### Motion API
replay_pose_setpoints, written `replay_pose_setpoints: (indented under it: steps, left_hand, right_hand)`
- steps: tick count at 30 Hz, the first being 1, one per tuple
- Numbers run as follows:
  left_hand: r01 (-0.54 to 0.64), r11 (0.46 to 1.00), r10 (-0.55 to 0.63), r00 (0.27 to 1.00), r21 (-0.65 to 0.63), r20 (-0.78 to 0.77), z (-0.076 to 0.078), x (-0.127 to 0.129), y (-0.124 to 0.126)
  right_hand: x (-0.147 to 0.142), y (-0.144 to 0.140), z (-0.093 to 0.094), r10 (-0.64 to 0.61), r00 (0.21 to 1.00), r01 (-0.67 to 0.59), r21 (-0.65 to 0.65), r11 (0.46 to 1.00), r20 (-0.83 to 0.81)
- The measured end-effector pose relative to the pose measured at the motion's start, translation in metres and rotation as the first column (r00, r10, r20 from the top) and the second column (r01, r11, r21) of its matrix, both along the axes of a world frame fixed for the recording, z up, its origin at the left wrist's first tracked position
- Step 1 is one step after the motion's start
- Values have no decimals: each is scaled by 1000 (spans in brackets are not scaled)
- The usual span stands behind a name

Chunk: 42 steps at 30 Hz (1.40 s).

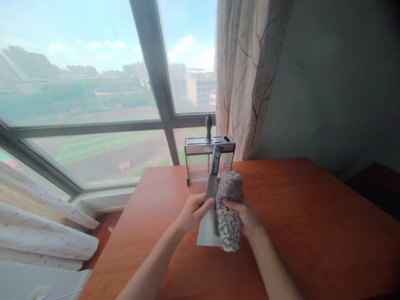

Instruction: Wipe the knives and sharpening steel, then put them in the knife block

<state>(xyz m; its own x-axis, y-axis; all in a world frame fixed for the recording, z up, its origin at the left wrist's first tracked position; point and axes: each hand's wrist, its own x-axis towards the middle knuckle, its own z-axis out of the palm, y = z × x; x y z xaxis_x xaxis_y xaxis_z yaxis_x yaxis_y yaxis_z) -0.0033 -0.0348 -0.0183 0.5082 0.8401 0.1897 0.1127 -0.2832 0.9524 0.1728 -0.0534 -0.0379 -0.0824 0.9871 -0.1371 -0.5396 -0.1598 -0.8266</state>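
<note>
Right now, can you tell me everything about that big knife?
The knife is a cleaver with a wide, flat, grey metal blade and a dark handle pointing away toward the knife rack. It is held above the wooden table. The left hand pinches the blade; the right hand presses a fuzzy grey cloth against it.

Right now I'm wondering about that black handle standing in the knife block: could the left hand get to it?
Probably yes: the black handle stands clear atop the knife block, but the left hand is pinching the cleaver.
</note>
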Motion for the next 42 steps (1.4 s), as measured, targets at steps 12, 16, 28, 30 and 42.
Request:
replay_pose_setpoints:
  steps: [12, 16, 28, 30, 42]
  left_hand:
    - [-212, 976, 208, 976, 52, 68, -10, -1, 2]
    - [-295, 955, 291, 951, 17, 105, -9, -5, 5]
    - [73, 990, -72, 997, -120, 12, 1, -5, 0]
    - [99, 987, -98, 995, -125, 11, 2, -5, -1]
    - [117, 986, -117, 993, -123, 2, 4, -15, 0]
  right_hand:
    - [-12, -4, 3, 30, 1000, -30, 16, 999, 2]
    - [-17, -6, 6, 127, 991, -126, -9, 992, 46]
    - [1, 5, 7, -79, 992, 77, 24, 997, 101]
    - [3, 8, 9, -141, 982, 138, 29, 990, 128]
    - [23, 17, 11, -261, 876, 119, 343, 932, 406]
